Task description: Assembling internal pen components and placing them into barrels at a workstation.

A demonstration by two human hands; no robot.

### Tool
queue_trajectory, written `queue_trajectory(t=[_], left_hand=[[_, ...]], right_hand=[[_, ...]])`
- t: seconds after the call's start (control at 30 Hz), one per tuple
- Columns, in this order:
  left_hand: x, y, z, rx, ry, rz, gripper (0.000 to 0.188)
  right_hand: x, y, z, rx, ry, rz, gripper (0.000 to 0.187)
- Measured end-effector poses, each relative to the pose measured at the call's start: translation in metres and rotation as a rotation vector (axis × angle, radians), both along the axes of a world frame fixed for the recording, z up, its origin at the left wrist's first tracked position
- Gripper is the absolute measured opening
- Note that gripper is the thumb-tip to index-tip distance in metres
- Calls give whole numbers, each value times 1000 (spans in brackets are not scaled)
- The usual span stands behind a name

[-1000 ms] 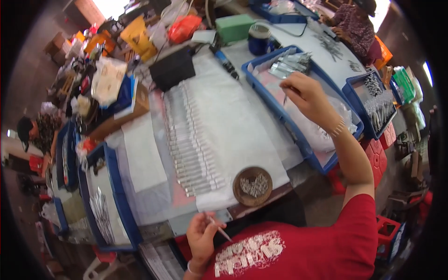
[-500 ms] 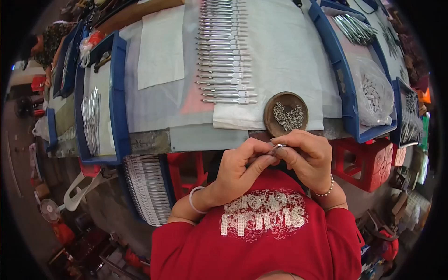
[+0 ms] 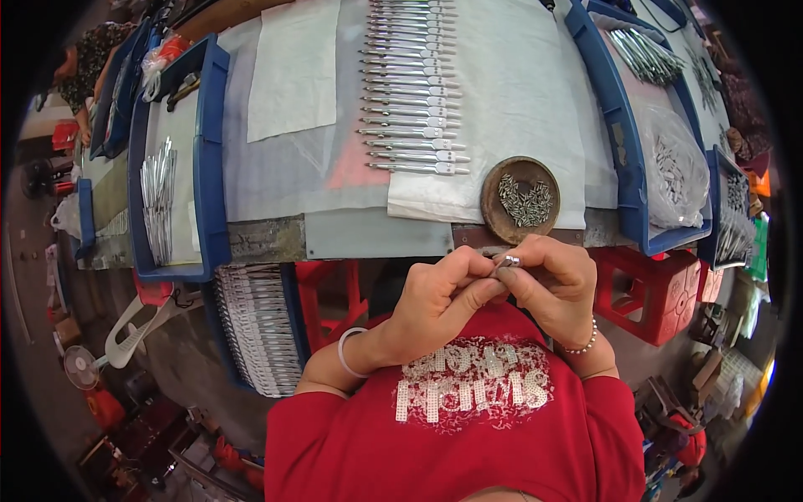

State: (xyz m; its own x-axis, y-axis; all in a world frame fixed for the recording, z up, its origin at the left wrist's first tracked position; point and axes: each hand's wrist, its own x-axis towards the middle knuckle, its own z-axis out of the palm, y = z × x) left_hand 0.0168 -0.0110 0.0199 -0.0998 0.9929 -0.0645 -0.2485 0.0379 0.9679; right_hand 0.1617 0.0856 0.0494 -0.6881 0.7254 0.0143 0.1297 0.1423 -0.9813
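My left hand [image 3: 447, 297] and my right hand [image 3: 554, 280] meet just off the near edge of the worktable. Both pinch a small shiny metal piece [image 3: 508, 263] between thumbs and fingertips; most of it is hidden by the fingers. Right beyond them, a round brown bowl [image 3: 493, 224] holds a heap of tiny silver metal parts [image 3: 525, 201]. Further off, a long row of slim silver pointed instruments [image 3: 416, 156], resembling drawing compasses, lies side by side on white cloth [image 3: 418, 203].
A blue tray [image 3: 214, 159] at left holds thin metal rods [image 3: 157, 201]. Another blue tray [image 3: 621, 138] at right holds metal pieces and a clear bag of parts [image 3: 673, 171]. Below the table edge are a red stool [image 3: 669, 293] and a crate of metal instruments [image 3: 255, 330].
The view has shifted slightly, so the table contents sit a little higher. My hands stay pinched together, and more of the shiny metal piece shows between the fingertips.
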Motion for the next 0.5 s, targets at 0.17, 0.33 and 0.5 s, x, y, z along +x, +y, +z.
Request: queue_trajectory(t=[0.17,0.33,0.5], left_hand=[[-4,1,5,-157,-88,-128,9],[-12,16,3,-428,-326,-193,9],[-16,31,-11,-523,-496,-192,15]], right_hand=[[1,5,7,-389,-123,43,5],[-8,8,-24,-551,-73,-89,14],[-12,24,-50,-822,4,-130,16]])
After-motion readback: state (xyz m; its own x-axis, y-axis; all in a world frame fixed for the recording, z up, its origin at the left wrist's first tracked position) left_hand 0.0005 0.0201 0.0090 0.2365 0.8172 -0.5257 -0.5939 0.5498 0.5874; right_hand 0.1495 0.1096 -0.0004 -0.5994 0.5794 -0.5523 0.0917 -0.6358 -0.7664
